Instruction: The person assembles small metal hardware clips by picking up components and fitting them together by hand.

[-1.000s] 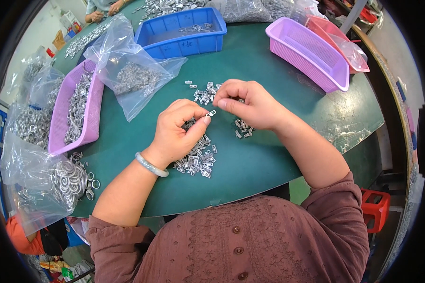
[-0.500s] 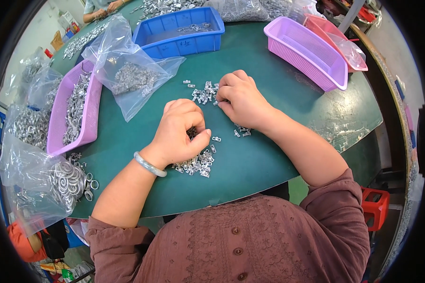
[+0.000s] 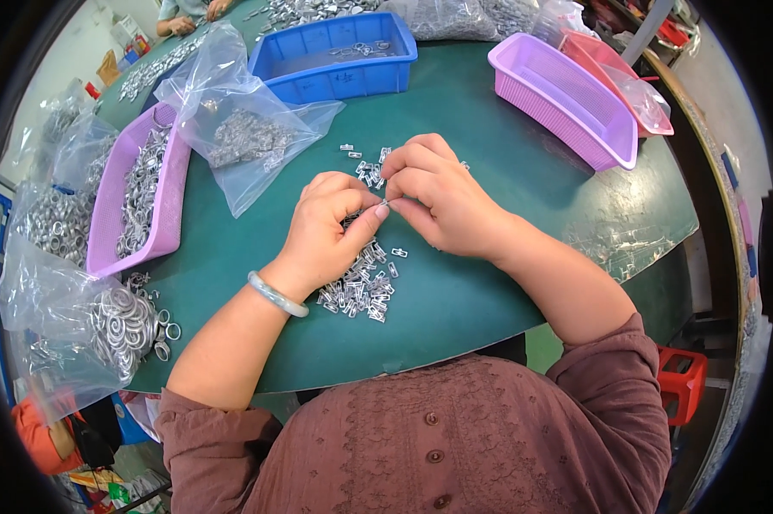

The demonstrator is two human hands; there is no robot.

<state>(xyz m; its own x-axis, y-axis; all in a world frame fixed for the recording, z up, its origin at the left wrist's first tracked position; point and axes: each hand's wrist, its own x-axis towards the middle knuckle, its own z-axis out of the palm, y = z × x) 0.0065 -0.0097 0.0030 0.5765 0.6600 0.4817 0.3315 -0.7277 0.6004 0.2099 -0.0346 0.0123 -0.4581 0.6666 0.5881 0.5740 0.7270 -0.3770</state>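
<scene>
Above the green tabletop my left hand (image 3: 328, 227) and my right hand (image 3: 445, 199) meet fingertip to fingertip. Both are closed in a pinch on one small silver metal piece (image 3: 386, 203), mostly covered by the fingers. Beneath and in front of my left hand lies a pile of small silver rectangular metal links (image 3: 358, 294). Beyond my fingers is a second heap of similar pieces (image 3: 370, 174), partly hidden by my right hand. A pair of loose pieces (image 3: 350, 151) lies farther out.
A clear bag of small metal parts (image 3: 248, 141) lies left of centre, beside a purple basket of metal rings (image 3: 179, 184). Loose rings (image 3: 122, 332) spill at the left. A blue bin (image 3: 344, 84) and a purple basket (image 3: 566, 120) stand at the back. Another person's hands (image 3: 181, 26) show far left.
My right hand has come back from the far heap toward my left hand, and their fingertips now meet on a small metal piece. The left hand has barely moved.
</scene>
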